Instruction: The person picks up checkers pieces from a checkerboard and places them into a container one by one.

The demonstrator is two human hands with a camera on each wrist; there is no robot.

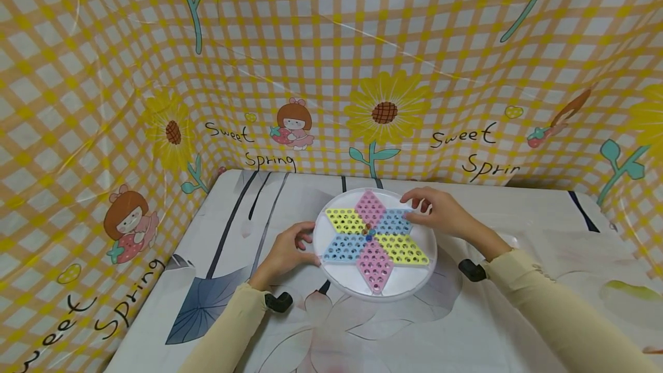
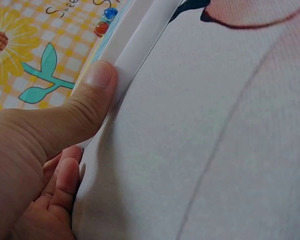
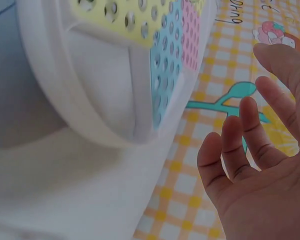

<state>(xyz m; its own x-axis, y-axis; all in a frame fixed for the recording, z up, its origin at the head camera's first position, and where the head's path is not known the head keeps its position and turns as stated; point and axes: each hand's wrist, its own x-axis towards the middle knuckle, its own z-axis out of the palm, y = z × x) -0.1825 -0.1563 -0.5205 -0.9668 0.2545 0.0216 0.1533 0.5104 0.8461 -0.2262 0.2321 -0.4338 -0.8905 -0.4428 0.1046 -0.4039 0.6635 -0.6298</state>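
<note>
A round white Chinese checkers board (image 1: 347, 278) lies on the table, its star of pink, yellow and blue points full of holes. Several coloured marbles (image 1: 369, 233) sit together at its centre. My left hand (image 1: 287, 252) grips the board's left rim. In the left wrist view the thumb (image 2: 97, 80) lies on the white rim, while some fingers are partly hidden below it. At the upper right edge is my right hand (image 1: 435, 209), fingers spread and bent. The right wrist view shows this hand (image 3: 270, 165) apart from the board, holding nothing.
A printed white cloth (image 1: 248, 338) covers the table. Checked curtain-like sheets (image 1: 321, 33) hang behind it and on the left. A clear, shallow plastic piece (image 1: 505, 239) lies by the right forearm. Each wrist carries a small black device (image 1: 279, 302).
</note>
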